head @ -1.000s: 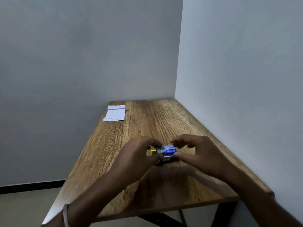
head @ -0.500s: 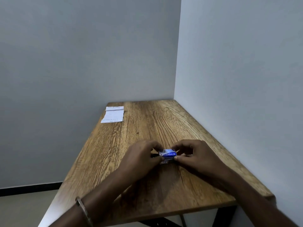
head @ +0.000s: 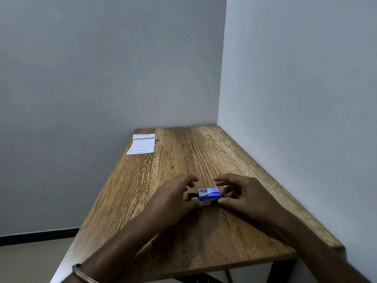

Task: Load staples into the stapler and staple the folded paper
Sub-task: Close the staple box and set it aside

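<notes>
Hands first: our left hand (head: 175,198) and our right hand (head: 242,196) are low over the wooden table (head: 234,160), one on each side of a small blue box of staples (head: 209,194). The fingers of both hands are spread and only loosely bent. The right thumb touches the near right corner of the box, and the left thumb lies close to its near left corner; we cannot tell if it presses there. Neither hand is closed around the box.

The box rests on the table, near the front middle. Just behind its left end we see a small dark and yellow thing (head: 191,196), half hidden by the left fingers. It may be the stapler, but we cannot say this for sure. The folded paper (head: 141,144) lies flat at the far left corner of the table, well apart from the hands, with some print on it.

We judge that the box is light and made of thin cardboard, so it will slide easily on the smooth wood and dent under a hard squeeze. The best hold is on its two short ends or its long sides, with soft pressure. The staple strips inside are probably brittle and break if bent, so we should take one by its long sides.
</notes>
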`<action>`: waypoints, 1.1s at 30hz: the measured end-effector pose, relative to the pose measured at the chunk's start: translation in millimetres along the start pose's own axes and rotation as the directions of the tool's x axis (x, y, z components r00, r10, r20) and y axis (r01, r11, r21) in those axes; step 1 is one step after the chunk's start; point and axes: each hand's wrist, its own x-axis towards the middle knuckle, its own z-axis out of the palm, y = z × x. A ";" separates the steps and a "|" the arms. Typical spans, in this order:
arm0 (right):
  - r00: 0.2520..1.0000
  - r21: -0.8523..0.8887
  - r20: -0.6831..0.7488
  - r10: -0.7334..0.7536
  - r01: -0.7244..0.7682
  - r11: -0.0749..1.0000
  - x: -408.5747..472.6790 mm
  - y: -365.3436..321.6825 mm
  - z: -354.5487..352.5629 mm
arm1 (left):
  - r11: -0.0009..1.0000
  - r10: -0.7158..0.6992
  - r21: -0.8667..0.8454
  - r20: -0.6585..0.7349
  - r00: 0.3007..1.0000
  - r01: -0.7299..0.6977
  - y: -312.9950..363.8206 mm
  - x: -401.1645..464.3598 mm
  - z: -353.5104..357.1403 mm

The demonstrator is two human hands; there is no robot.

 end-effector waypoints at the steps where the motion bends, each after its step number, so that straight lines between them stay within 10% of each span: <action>1: 1.000 -0.019 0.003 -0.004 0.004 1.000 0.6 0.7 -0.2 | 1.000 -0.002 0.010 0.007 1.000 0.002 -2.7 -1.3 -1.7; 33: 1.000 -0.219 0.024 -0.020 0.025 0.975 147.5 58.1 -20.4 | 0.997 -0.082 -0.018 -0.037 0.996 0.081 -72.0 151.7 25.9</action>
